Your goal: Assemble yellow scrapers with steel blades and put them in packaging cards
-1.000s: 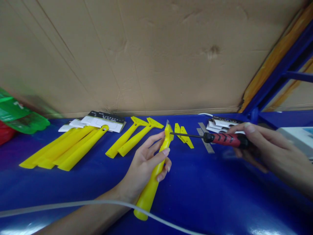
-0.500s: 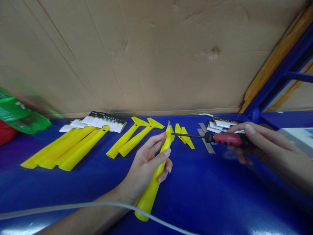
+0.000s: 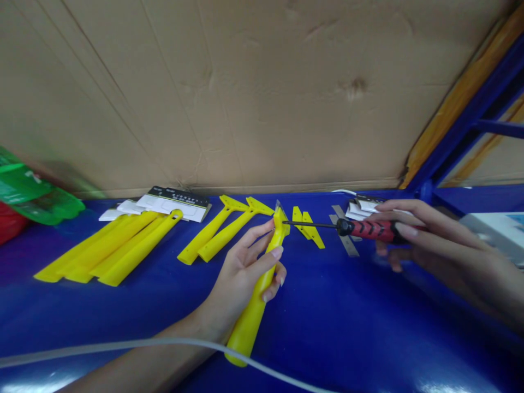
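Observation:
My left hand is closed around the handle of a yellow scraper, which is tilted with its head up and a blade edge showing at the top. In my right hand is a red and black screwdriver, held level by the fingers. Its thin shaft points left, and the tip meets the side of the scraper's head; any screw there is too small to see. Just beyond the shaft lie two small yellow plates. Flat metal blades lie beneath and behind the screwdriver's collar.
Two yellow scraper handles lie left of my left hand. Farther left are several yellow scrapers with white and black cards. A green bottle stands at the left edge. A pale cable crosses the foreground. Cardboard rises behind the blue table.
The screwdriver's handle has turned, showing a different side, and my right fingers have shifted on it. Scraper and screwdriver have moved slightly left together.

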The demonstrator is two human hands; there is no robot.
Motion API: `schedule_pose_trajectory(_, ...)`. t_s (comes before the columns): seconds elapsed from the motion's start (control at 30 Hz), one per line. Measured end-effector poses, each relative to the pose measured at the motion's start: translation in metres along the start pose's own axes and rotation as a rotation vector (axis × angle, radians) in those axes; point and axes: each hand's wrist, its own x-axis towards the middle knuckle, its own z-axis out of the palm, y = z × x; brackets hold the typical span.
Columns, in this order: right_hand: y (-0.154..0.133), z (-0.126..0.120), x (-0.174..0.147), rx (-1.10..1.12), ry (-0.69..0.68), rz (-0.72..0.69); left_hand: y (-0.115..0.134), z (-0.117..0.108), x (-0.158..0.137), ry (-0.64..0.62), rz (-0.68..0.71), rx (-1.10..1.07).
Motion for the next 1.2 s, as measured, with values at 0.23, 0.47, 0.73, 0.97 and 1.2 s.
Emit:
schedule_pose_trajectory(0.23,-0.0015,-0.0027,0.0005,-0.115,0.05,-0.05,-0.001,0.0008,-0.0024,-0.031,0.019,0.028)
schedule_pose_trajectory(0.47,0.002,-0.0029,-0.0001,0.013,-0.004,-0.02,-0.0036,-0.0018,0.0016,0.014,0.024,-0.008)
schedule_pose_trajectory(0.73,0.0041,-0.0039,0.0003,-0.134,0.024,0.004,-0.0018,0.0013,-0.0018,-0.009,0.017,0.039)
schedule_pose_trajectory(0.97,0.0003,-0.0049,-0.0018,0.015,-0.023,-0.053,-0.0038,-0.0017,0.0005,0.013,0.01,-0.009)
schedule_pose_trajectory(1.2,0.005,-0.0038,0.0006,-0.127,-0.003,-0.058,-0.0028,-0.0021,0.0003,-0.01,-0.001,-0.021)
